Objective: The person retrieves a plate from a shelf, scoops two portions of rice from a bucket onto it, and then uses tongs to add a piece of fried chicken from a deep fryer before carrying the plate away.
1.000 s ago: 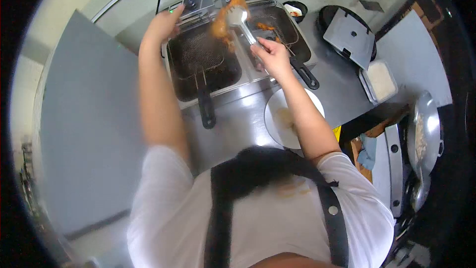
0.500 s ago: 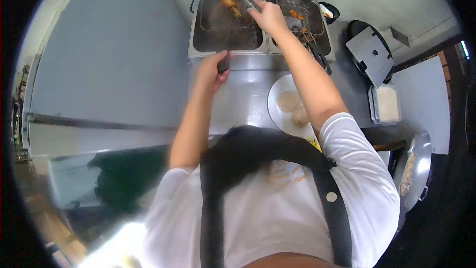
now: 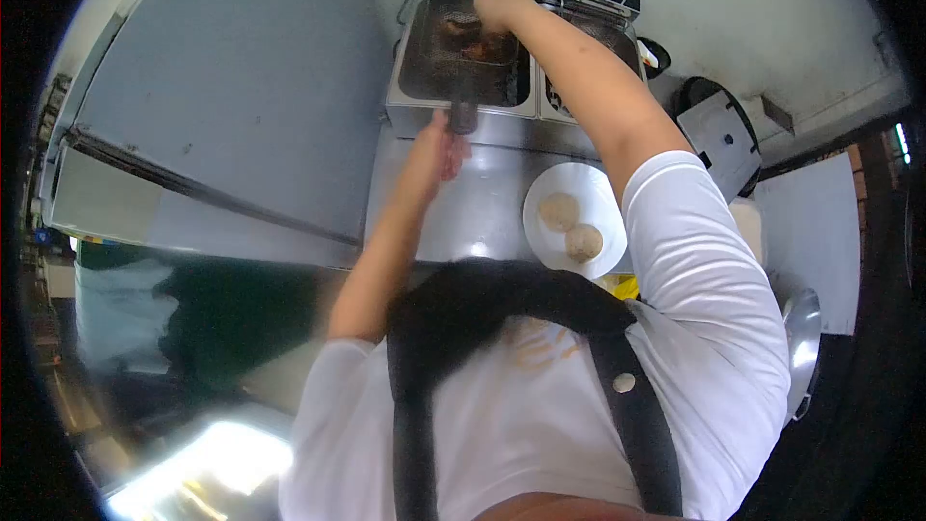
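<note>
My left hand (image 3: 441, 147) is at the dark handle (image 3: 464, 118) of a fry basket in the left fryer, fingers partly blurred but seemingly closed round it. The wire basket (image 3: 444, 12) sits over the dark oil of the fryer (image 3: 410, 104). Browned fried pieces (image 3: 479, 46), dim and smeared, lie in the basket. Over its far right side, my right hand (image 3: 502, 8) is closed and points down. The tongs it held a moment earlier are mostly hidden beneath the hand.
A second fryer (image 3: 569, 114) stands to the right, partly behind my forearm. A white plate (image 3: 540, 246) with two round pale patties (image 3: 583, 243) rests on the steel counter (image 3: 415, 232). Further right are a lidded cooker (image 3: 719, 135) and a metal pan (image 3: 803, 347). A grey panel (image 3: 241, 116) borders the left.
The fried piece raised in the tongs is now down in the basket. My right hand has gone down and away over the left fryer. The view has shifted slightly.
</note>
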Demonstrator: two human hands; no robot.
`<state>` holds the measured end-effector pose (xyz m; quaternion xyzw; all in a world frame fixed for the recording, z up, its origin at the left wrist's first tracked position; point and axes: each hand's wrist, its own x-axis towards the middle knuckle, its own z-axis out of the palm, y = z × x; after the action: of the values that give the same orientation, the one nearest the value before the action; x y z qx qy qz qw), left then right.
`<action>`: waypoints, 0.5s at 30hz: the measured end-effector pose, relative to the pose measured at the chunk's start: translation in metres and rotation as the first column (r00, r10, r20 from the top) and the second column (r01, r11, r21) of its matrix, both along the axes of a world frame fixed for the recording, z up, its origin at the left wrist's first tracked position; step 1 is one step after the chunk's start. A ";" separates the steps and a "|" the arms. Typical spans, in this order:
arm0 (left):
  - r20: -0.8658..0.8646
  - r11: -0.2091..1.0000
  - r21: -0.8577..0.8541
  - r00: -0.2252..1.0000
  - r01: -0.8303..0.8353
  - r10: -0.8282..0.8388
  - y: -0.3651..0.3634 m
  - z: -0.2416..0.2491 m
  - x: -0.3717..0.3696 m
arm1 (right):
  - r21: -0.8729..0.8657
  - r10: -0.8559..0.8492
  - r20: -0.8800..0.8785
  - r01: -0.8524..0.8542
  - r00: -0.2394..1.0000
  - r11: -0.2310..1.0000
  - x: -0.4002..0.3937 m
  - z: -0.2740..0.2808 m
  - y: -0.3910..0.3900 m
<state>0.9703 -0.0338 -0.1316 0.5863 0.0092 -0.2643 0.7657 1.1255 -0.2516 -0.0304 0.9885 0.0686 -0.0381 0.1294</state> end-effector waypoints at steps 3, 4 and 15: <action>0.279 0.968 0.238 0.960 -0.084 0.015 0.039 -0.008 -0.053 | -0.096 0.003 -0.016 -0.004 1.000 0.995 0.015 0.002 0.004; 0.357 0.951 0.284 0.934 -0.123 0.015 0.054 -0.039 -0.070 | -0.096 -0.034 -0.040 0.030 0.999 0.995 0.017 0.004 0.003; 0.309 0.562 0.817 0.919 -0.125 -0.246 0.219 -0.223 -0.185 | -0.268 -0.053 0.021 0.056 0.998 0.962 0.032 0.032 -0.032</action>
<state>0.7857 0.1848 -0.3543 0.9149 -0.0414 -0.1337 0.3786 1.1572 -0.2834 0.0012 0.9635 0.0347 -0.0441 0.2616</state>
